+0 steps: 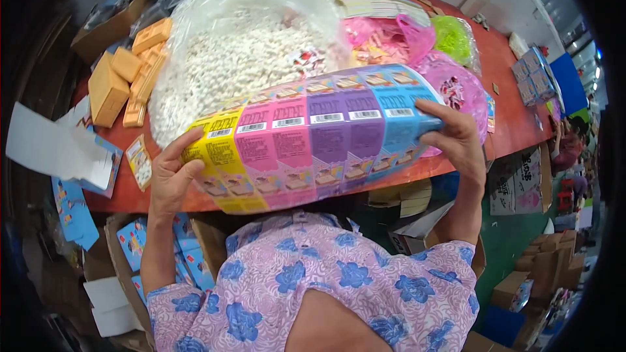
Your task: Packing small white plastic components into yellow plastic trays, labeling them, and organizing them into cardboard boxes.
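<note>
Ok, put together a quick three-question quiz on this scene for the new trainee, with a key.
1. Multiple choice: which colour is the end of the printed sheet that the left hand holds?
a) purple
b) yellow
c) green

2. True or false: the orange blocks lie to the left of the clear bag of white pieces.

3. Fill in the blank: the right hand grips the sheet at its ____ end.

Key:
1. b, yellow
2. True
3. blue
</note>
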`<action>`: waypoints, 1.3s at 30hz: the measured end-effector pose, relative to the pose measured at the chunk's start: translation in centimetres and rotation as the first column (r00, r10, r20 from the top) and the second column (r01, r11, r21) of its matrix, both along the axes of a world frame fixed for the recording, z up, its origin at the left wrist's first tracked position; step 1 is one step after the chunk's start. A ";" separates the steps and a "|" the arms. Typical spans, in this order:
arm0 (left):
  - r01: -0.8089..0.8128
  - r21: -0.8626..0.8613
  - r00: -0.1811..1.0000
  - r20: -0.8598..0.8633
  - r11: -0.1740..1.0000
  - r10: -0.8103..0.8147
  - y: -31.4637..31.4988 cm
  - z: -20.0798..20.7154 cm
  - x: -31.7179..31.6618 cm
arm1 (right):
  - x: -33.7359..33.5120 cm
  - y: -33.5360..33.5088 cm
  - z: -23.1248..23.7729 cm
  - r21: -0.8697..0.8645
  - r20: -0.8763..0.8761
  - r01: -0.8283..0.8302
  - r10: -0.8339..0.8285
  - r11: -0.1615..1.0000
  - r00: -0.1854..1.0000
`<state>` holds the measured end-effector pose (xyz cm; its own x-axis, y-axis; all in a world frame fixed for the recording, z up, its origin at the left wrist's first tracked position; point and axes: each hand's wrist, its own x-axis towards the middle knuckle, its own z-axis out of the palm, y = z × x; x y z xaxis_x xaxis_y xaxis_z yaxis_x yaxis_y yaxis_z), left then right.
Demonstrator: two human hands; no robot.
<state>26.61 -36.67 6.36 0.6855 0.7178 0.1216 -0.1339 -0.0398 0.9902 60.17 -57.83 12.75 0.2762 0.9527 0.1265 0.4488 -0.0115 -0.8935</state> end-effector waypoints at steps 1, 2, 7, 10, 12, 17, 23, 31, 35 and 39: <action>0.010 0.037 0.999 -0.041 0.999 -0.008 -0.4 0.3 -0.4 | -0.3 -0.6 -0.2 0.024 0.074 -0.019 0.017 1.000 0.997; 0.021 0.075 0.997 -0.081 0.997 -0.015 -0.8 0.7 -0.7 | -0.7 -1.1 -0.3 0.017 0.068 -0.037 0.036 0.999 0.997; 0.059 0.140 0.988 -0.151 0.988 -0.038 -2.6 1.5 -2.2 | -1.6 -2.4 -0.2 0.031 -0.085 -0.030 0.032 0.999 0.996; 0.056 -0.060 0.968 -0.242 0.997 -0.069 -3.3 2.6 -3.1 | -1.8 -2.6 -0.4 0.007 -0.080 -0.054 0.054 0.999 0.995; 0.042 -0.035 0.973 -0.226 0.999 -0.049 -3.4 2.6 -3.5 | -2.3 -2.8 -0.4 -0.007 -0.099 -0.036 0.035 0.999 0.994; -0.023 0.047 0.937 -0.348 0.999 0.038 -3.7 3.1 -3.8 | -3.3 -2.7 -0.6 -0.053 -0.185 -0.005 -0.005 0.999 0.983; -0.028 0.077 0.913 -0.404 0.997 0.057 -4.3 2.7 -4.4 | -4.0 -1.9 -0.9 -0.118 -0.193 -0.010 -0.013 0.993 0.981; 0.036 0.337 0.668 -0.709 0.941 0.228 -4.4 3.8 -5.3 | -4.4 -0.8 -1.5 -0.286 -0.143 -0.033 -0.009 0.958 0.990; 0.177 0.613 0.736 -0.602 0.770 0.310 -4.3 2.3 -5.5 | -4.8 0.1 -1.9 -0.287 -0.222 -0.018 -0.048 0.958 0.974; 0.306 0.619 0.766 -0.611 0.723 0.199 -4.2 1.7 -3.1 | -4.7 0.9 -3.1 -0.245 -0.243 -0.041 -0.020 0.969 0.970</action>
